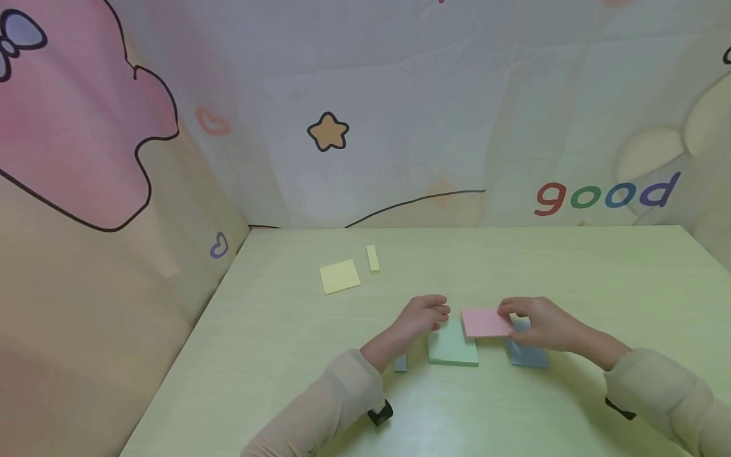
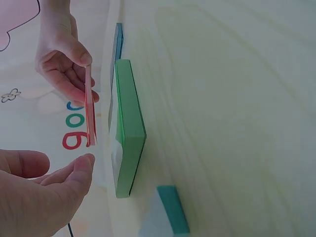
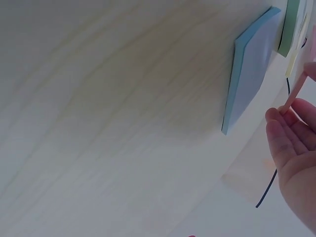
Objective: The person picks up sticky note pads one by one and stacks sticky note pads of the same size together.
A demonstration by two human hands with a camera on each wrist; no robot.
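My right hand (image 1: 548, 325) pinches a thin pink sticky-note pad (image 1: 485, 322) at its right end, holding it above the table. Below the pad's left part is a thicker green sticky-note pad (image 1: 452, 350), lying flat. My left hand (image 1: 422, 315) hovers by the green pad's far left corner, its fingers loosely bent and holding nothing. In the left wrist view, the left fingertips (image 2: 88, 160) are just short of the pink pad's free end (image 2: 91, 118). A blue sticky-note pad (image 1: 530, 357) lies under my right hand, partly covered by it in the head view.
A narrow blue pad (image 1: 401, 364) lies beside the left forearm, partly hidden. Farther back on the pale wooden table (image 1: 571, 273) are a square yellow sticky-note pad (image 1: 339, 277) and a narrow yellow strip pad (image 1: 373, 259). A printed cloth backdrop (image 1: 400, 139) stands behind the table.
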